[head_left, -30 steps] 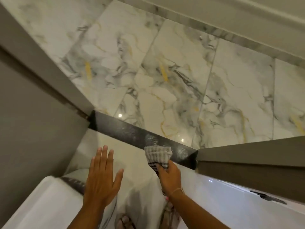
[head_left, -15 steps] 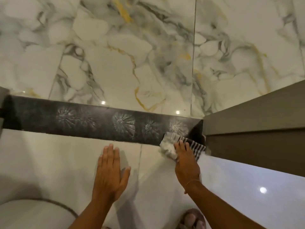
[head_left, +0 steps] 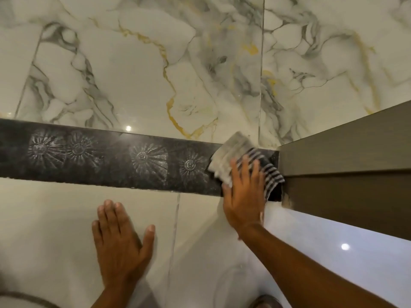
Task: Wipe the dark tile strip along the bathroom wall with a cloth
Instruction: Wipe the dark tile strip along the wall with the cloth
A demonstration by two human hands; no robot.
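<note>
A dark tile strip point(head_left: 115, 161) with embossed flower shapes runs across the wall from the left edge to a brown frame on the right. My right hand point(head_left: 243, 196) presses a striped grey-and-white cloth point(head_left: 235, 156) flat against the strip's right end, right beside the frame. The cloth covers that end of the strip and pokes up onto the marble above. My left hand point(head_left: 121, 241) lies flat with fingers apart on the plain white tile below the strip, holding nothing.
White marble tiles point(head_left: 155, 74) with grey and gold veins fill the wall above. A brown frame point(head_left: 344, 158) juts out at right, with a glossy white panel point(head_left: 355, 245) under it. A curved white fixture edge point(head_left: 24, 301) shows at bottom left.
The view has closed in on the wall. My right hand and the cloth have slid right along the strip to its end at the frame and risen onto it. My left hand stays flat.
</note>
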